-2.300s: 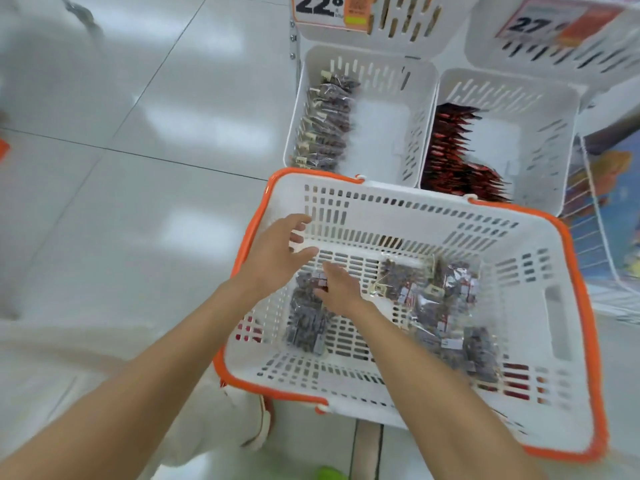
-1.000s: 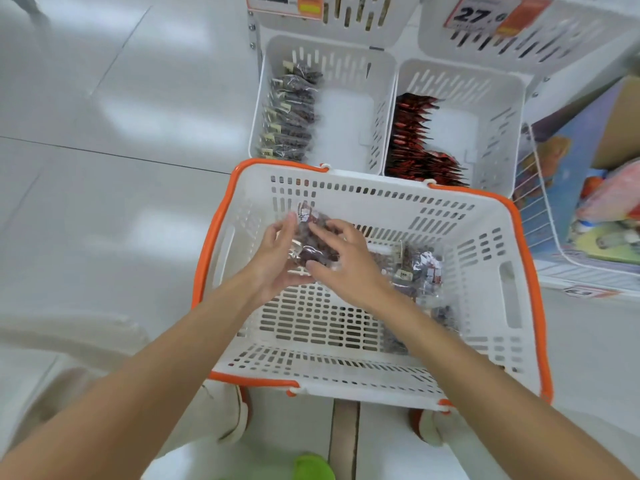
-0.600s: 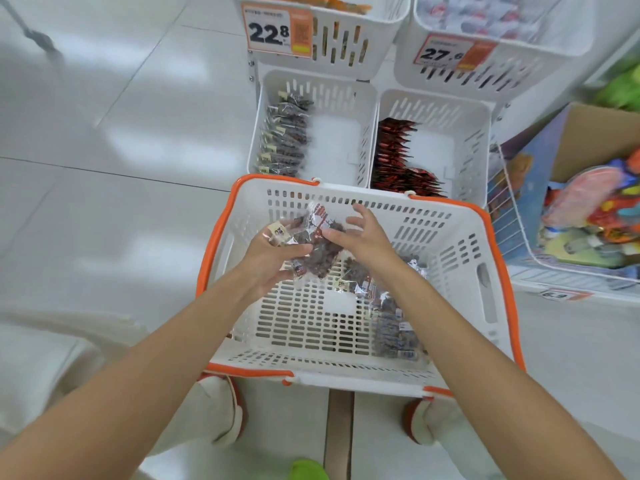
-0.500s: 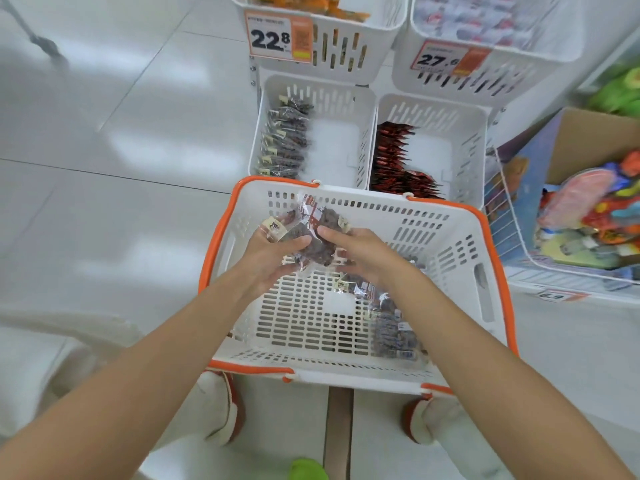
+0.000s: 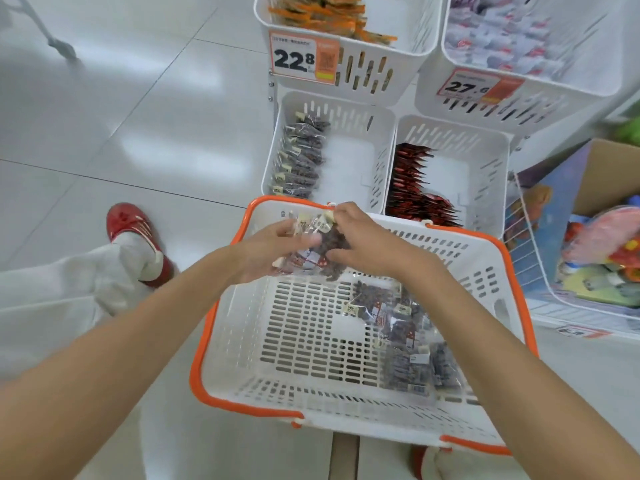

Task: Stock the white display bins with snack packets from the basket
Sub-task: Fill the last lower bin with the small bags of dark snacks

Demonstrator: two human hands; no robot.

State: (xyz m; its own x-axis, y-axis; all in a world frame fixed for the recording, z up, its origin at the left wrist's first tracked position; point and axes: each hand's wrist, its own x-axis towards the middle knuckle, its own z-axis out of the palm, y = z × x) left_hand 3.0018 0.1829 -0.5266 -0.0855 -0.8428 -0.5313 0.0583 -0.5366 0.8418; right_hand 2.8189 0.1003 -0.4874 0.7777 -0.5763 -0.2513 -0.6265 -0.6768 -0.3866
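Now farther forward, at basket (image 5: 277,201) rim: left hand (image 5: 266,253), right hand (image 5: 367,244) tight around packets (image 5: 323,241)

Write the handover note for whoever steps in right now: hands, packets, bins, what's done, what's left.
Both the left hand and right hand grip one bunch of dark snack packets over the far rim of the basket.
A loose pile lies on its right side.
The lower-left bin holds a row of matching packets along its left wall, rest bare.
Done: that row. Left: the held bunch, then the pile.
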